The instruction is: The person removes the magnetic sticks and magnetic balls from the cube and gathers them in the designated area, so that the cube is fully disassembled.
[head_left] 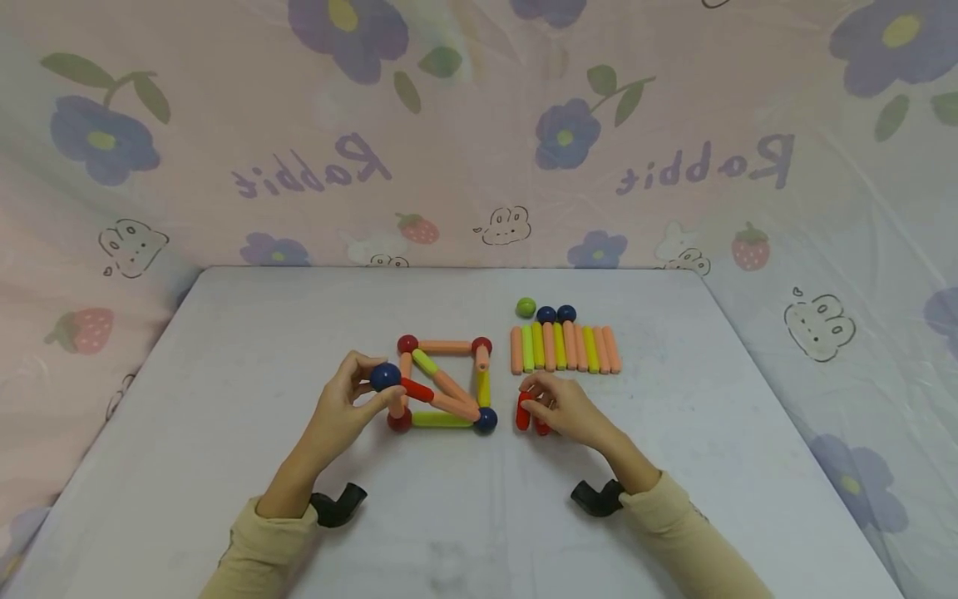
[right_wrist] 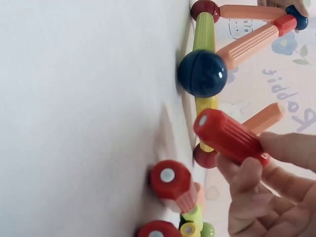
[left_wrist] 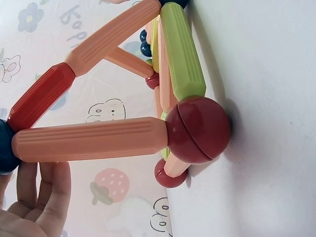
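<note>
My left hand (head_left: 348, 408) pinches a dark blue ball (head_left: 385, 377) raised above a frame of magnetic sticks and balls. From that ball, a peach stick (left_wrist: 91, 138) runs down to a red ball (left_wrist: 200, 129), while a short red stick (head_left: 417, 389) joined to a peach stick (head_left: 453, 405) slopes to the blue corner ball (head_left: 486, 420). A light green stick (head_left: 441, 419) forms the frame's front side. Right of the frame, my right hand (head_left: 565, 409) pinches a short red stick (right_wrist: 232, 138), lifted off the table. Two more red sticks (right_wrist: 173, 183) stay on the table beneath it.
A row of peach, yellow and green sticks (head_left: 571, 347) lies behind my right hand. Beyond it sit a green ball (head_left: 526, 307) and two blue balls (head_left: 566, 314). A black curved piece (head_left: 340, 506) shows at each wrist. Patterned cloth (head_left: 464, 166) hangs behind the white table (head_left: 449, 516).
</note>
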### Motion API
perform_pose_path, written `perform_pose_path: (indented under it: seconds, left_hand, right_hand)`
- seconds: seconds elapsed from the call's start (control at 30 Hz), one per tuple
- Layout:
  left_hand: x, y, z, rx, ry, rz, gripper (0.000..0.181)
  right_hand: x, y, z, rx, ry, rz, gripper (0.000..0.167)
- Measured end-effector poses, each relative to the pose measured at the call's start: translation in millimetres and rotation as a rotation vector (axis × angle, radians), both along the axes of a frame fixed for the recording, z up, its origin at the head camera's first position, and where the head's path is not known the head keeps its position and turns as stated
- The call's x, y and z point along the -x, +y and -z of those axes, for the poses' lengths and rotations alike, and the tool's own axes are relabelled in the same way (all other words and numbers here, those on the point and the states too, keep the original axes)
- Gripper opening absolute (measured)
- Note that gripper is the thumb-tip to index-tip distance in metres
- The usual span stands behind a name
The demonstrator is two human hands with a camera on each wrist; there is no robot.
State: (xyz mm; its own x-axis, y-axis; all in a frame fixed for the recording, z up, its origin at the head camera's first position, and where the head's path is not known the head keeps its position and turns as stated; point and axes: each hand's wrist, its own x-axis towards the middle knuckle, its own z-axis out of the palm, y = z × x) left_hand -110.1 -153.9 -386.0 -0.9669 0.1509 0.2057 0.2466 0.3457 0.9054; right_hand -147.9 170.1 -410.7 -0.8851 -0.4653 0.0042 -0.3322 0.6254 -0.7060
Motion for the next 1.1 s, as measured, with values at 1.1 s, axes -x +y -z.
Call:
perform_pose_path:
  seconds: [1.1]
  left_hand:
    - [1.9, -2.1, 4.7, -0.006, -0.005, 0.004, 0.036]
  right_hand:
    - [19.9, -9, 1.9, -0.077, -0.027, 0.072, 0.025]
